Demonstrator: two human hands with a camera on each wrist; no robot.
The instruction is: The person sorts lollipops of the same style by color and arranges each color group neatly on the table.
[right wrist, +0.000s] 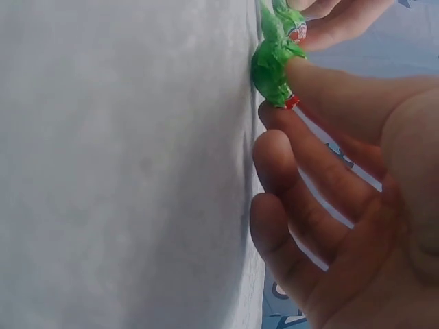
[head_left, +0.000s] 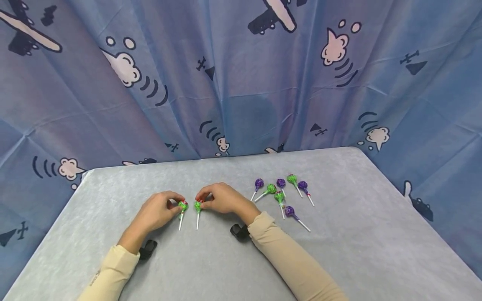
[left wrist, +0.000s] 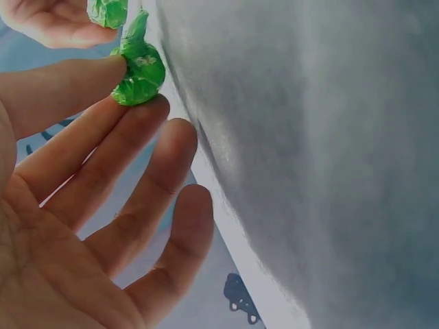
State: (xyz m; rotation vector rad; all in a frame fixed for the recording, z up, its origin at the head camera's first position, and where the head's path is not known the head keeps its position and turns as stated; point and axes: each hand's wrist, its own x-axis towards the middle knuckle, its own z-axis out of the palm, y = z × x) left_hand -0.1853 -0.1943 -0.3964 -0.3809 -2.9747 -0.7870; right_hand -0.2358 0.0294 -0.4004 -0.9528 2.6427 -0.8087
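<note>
In the head view my left hand [head_left: 159, 210] pinches the green-wrapped head of a lollipop [head_left: 183, 205] between thumb and fingers. Its white stick points toward me. Just right of it, my right hand [head_left: 223, 198] pinches a second green lollipop [head_left: 198, 205] by the head, the stick also toward me. The two lollipops lie side by side with a small gap. Up close in the left wrist view is the crinkled green wrapper [left wrist: 140, 72] under the thumb. The right wrist view shows the other green wrapper [right wrist: 273, 68], with a bit of red at its edge.
Right of my right hand, several purple lollipops [head_left: 303, 186] and green lollipops [head_left: 292, 179] lie loosely grouped on the grey-covered table [head_left: 350, 251]. A blue curtain [head_left: 248, 83] printed with planes hangs behind the table. Each wrist wears a black camera [head_left: 148, 249].
</note>
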